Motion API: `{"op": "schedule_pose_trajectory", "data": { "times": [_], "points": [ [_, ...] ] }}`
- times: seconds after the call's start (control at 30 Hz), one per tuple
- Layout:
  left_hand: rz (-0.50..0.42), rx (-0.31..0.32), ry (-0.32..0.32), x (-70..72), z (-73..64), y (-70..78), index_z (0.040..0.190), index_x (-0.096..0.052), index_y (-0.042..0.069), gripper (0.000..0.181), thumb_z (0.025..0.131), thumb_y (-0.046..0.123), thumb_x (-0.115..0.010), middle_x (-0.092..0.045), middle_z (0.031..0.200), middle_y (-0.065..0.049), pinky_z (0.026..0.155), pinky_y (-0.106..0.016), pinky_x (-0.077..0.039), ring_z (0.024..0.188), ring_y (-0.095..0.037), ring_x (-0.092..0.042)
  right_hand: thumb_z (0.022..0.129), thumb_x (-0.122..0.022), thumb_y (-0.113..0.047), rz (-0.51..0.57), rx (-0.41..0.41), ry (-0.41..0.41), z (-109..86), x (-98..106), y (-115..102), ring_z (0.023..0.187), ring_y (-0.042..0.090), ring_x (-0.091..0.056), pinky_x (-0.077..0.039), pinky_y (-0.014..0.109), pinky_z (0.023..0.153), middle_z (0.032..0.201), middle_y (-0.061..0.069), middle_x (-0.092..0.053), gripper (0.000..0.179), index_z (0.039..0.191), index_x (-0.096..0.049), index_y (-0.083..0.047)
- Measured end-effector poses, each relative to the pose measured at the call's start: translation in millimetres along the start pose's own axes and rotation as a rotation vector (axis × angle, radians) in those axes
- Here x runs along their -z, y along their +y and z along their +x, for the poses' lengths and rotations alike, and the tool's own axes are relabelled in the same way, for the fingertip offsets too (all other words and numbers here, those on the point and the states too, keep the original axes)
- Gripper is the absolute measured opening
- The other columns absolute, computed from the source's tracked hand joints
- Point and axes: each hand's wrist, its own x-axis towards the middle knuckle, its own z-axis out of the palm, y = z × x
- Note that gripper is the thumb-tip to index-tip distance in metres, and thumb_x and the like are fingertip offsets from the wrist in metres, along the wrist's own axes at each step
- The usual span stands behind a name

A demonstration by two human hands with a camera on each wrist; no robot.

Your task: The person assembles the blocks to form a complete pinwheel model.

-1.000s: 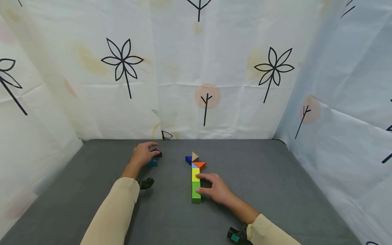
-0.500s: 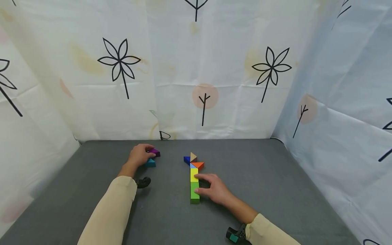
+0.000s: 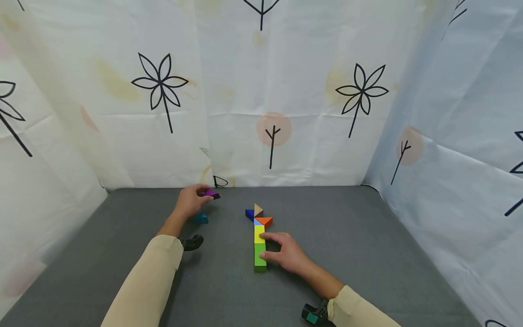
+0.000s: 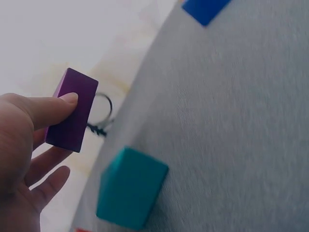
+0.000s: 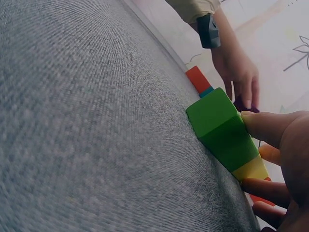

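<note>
Up at ten o'clock from the yellow block (image 3: 259, 231), with twelve at the far curtain (image 3: 229, 113), here's the purple block (image 4: 72, 128), held just clear of the grey table (image 3: 347, 240); the left hand (image 3: 190, 200) has it pinched, thumb on one face, fingers behind. The teal block (image 3: 200, 218) sits at seven o'clock from the purple block, apart from it. Over to the row: the right hand (image 3: 291, 254) lies at four o'clock, fingers loosely extended, thumb touching the green block (image 3: 259, 255), a fingertip on the yellow block. Green meets yellow at six; at twelve, the light blue triangle (image 3: 257, 222); at one, the orange triangle (image 3: 264, 220); at eleven, the dark blue triangle (image 3: 249, 214); the tan triangle (image 3: 258, 210) tops the line.
</note>
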Motion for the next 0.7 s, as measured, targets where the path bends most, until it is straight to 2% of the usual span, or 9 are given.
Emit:
{"op": "schedule_pose_trajectory", "data": {
  "times": [0.17,0.4,0.7],
  "points": [
    [-0.09,-0.048,0.005,-2.1,-1.4,17.3,0.129,-0.06,0.004,0.042,0.092,0.022,-0.07,-0.063,0.12,-0.018,0.086,-0.045,-0.051,0.108,-0.032,-0.06,0.087,-0.074,-0.033,0.004,0.015,0.005,-0.3,-1,1,0.124,0.034,-0.046,-0.035,0.058,0.099,0.133,0.007,-0.058,0.049,0.131,-0.062,-0.014],
    [-0.205,-0.07,-0.005,-4.6,-9.2,39.9,0.129,-0.062,0.008,0.041,0.091,0.021,-0.071,-0.062,0.124,-0.017,0.086,-0.045,-0.052,0.11,-0.032,-0.061,0.087,-0.074,-0.032,0.007,0.025,-0.002,0.4,-1,0,0.124,0.034,-0.046,-0.035,0.058,0.099,0.133,0.006,-0.057,0.05,0.132,-0.062,-0.014],
    [-0.217,-0.102,-0.002,-16.4,-16.6,51.8,0.127,-0.063,0.008,0.04,0.09,0.021,-0.072,-0.064,0.121,-0.014,0.084,-0.044,-0.052,0.106,-0.031,-0.061,0.087,-0.074,-0.033,0.011,-0.003,0.005,0.5,-1,1,0.123,0.032,-0.046,-0.036,0.057,0.099,0.133,0.006,-0.058,0.049,0.132,-0.062,-0.016]
  ]
}}
